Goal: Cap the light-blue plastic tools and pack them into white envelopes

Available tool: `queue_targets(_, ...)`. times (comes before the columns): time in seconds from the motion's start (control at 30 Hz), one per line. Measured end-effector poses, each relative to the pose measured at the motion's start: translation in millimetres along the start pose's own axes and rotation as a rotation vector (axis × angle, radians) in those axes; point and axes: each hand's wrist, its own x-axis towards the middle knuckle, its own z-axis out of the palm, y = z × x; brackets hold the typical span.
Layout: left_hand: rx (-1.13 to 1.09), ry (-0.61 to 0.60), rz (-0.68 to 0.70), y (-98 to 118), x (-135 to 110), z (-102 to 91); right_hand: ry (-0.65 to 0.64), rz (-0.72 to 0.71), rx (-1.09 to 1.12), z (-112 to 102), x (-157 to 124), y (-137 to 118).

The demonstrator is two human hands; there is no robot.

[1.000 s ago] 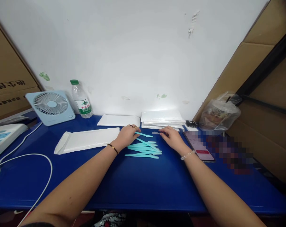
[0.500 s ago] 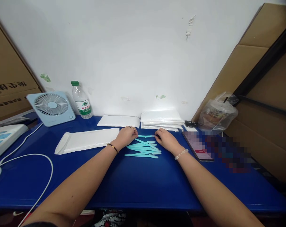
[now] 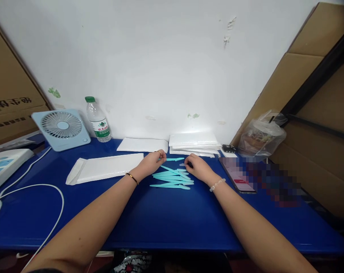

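Observation:
Several thin turquoise plastic sticks (image 3: 172, 179) lie in a loose pile on the blue table (image 3: 166, 216). My left hand (image 3: 151, 162) pinches one turquoise stick (image 3: 174, 159) by its left end and holds it just above the pile. My right hand (image 3: 198, 168) is curled close to that stick's right end, its fingertips pinched on a small pale piece (image 3: 183, 164) I cannot make out. A white padded envelope (image 3: 103, 168) lies flat just left of my left hand.
A stack of white envelopes (image 3: 193, 144) and one more envelope (image 3: 143, 145) lie by the wall. A small blue fan (image 3: 62, 129), a water bottle (image 3: 98, 120), a white cable (image 3: 46, 189), a phone (image 3: 236, 175) and a bagged cup (image 3: 261, 134) surround the work spot. Cardboard boxes flank both sides.
My left hand has lifted one turquoise stick slightly off the pile. My right hand has slid left toward the stick's right end.

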Motion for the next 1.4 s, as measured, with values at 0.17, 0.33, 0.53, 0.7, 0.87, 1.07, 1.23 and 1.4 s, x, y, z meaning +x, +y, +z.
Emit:
queue_targets(0.17, 0.013, -0.017, -0.004, -4.6, 0.1, 1.6, -0.055, 0.069, 0.08, -1.6, -0.3, -0.2)
queue_targets(0.33, 0.014, -0.012, -0.009, -5.3, -1.1, -1.7, -0.032, 0.056, 0.215, -11.9, -4.8, 1.1)
queue_targets(0.53, 0.021, -0.016, -0.003, -6.7, -0.7, -3.3, 0.06, 0.061, 0.454, -19.6, -10.0, 1.1)
queue_targets(0.7, 0.02, -0.022, 0.006, -6.9, -0.7, -3.4, 0.094, 0.088, 0.455, -19.0, -10.0, -5.3)
queue_targets(0.87, 0.009, -0.023, 0.009, -6.0, -0.3, -4.6, 0.115, 0.109, 0.423, -20.7, -9.9, -7.5)
queue_targets(1.07, -0.013, -0.016, 0.039, -2.5, -0.1, 2.8, 0.084, 0.096, 0.507, -14.2, -8.6, -10.4)
queue_targets(1.23, 0.073, -0.03, 0.023, 4.7, 0.9, 7.8, 0.039, 0.121, 0.555, -9.2, -7.9, -8.3)
queue_targets(1.4, 0.208, -0.168, 0.115, 9.7, -4.8, 2.8, -0.01, 0.12, 0.417, -11.0, -8.3, -3.3)
